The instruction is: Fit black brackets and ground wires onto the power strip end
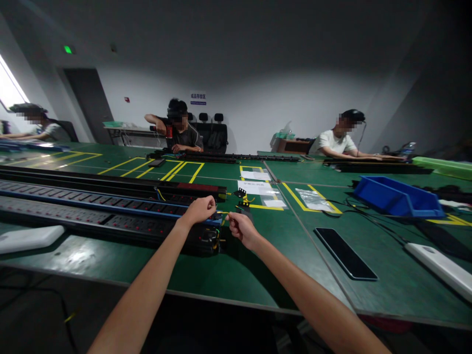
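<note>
Both hands work at the centre of the frame, over the R end of long black socket strips lying on the green tabletop (302,231). L hand (201,210) is at the end of the blue-edged strip (110,199), fingers curled in; can't tell if it pinches a part there or just steadies the strip, b/c the fingertips are partly hidden. R hand (241,230), just right of centre, is nearly closed, thumb vs. index, & seems to have the yellow-green wire (223,212) at the tips. Wire spans the short gap betw. the hands, approx. level.

Nearer the viewer, the front strip (136,222) lies alongside, its R end showing loose wires (214,240). Small black bracket (241,192) sits just beyond the hands, near some paper (256,187).

Step in hand, as I judge it: handling the wire at the strip's end, prob. straightening or positioning it. Next move calls for a firm fingertip grip, L hand steady, only light tension so the wire doesn't slip or strain where it meets the strip.

Elsewhere: phone (345,253) lower right, blue bin (385,201) at mid-right, co-worker (188,140) w/ red power tool (168,132) upper left of centre.
</note>
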`<action>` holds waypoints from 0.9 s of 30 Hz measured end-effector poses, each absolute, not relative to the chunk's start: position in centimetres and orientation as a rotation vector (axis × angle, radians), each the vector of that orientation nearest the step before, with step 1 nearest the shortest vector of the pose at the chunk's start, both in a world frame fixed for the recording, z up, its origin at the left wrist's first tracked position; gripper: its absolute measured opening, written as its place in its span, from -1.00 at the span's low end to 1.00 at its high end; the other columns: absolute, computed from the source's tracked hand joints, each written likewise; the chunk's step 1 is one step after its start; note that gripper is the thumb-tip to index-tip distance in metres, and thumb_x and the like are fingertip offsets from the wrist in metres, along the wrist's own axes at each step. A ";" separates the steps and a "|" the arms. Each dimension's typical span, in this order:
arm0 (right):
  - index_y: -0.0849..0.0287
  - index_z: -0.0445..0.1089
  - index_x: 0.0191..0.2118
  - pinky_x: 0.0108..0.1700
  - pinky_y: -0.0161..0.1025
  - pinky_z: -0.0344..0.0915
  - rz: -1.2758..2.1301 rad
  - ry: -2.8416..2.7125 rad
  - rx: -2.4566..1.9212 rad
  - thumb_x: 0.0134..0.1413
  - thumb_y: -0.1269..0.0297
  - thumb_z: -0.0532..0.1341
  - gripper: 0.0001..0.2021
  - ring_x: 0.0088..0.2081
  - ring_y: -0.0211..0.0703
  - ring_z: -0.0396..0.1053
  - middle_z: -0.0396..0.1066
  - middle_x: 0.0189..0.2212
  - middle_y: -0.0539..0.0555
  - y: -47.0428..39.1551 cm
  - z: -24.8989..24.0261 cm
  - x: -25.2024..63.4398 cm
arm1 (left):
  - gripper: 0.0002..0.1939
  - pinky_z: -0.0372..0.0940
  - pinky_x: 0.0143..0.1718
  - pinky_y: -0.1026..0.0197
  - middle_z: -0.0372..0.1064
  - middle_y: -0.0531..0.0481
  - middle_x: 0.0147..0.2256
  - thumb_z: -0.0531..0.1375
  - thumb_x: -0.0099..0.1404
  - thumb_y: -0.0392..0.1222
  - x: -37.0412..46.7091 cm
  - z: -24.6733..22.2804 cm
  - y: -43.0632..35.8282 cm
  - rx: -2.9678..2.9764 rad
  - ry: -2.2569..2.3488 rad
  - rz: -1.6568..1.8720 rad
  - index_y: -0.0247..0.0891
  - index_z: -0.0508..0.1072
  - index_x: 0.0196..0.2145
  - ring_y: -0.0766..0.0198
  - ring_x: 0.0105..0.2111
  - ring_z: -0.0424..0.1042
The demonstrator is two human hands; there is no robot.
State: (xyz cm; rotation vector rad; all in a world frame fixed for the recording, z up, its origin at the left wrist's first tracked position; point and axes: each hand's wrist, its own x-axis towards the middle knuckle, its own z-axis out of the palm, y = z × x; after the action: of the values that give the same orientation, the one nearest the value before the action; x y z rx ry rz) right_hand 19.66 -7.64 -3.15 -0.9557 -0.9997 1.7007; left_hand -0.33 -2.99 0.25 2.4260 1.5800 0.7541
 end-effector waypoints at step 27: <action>0.14 0.31 -0.34 -0.65 -0.43 -0.24 1.611 -1.026 -0.909 -0.06 -0.08 0.33 -0.62 -0.67 -0.44 0.00 0.11 -0.62 -0.18 -7.7 -2.9 19.2 | -0.63 0.20 -0.37 0.25 0.41 0.04 -0.42 0.09 0.30 0.12 0.9 1.9 -4.2 2.180 1.233 0.857 -0.26 0.45 -0.32 0.24 -0.42 0.34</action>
State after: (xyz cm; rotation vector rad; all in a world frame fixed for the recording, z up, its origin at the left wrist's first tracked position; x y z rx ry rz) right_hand 19.20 -7.67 -2.89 -0.9090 -1.0262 1.6110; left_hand 0.88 -4.22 1.86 2.1800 1.2327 0.8566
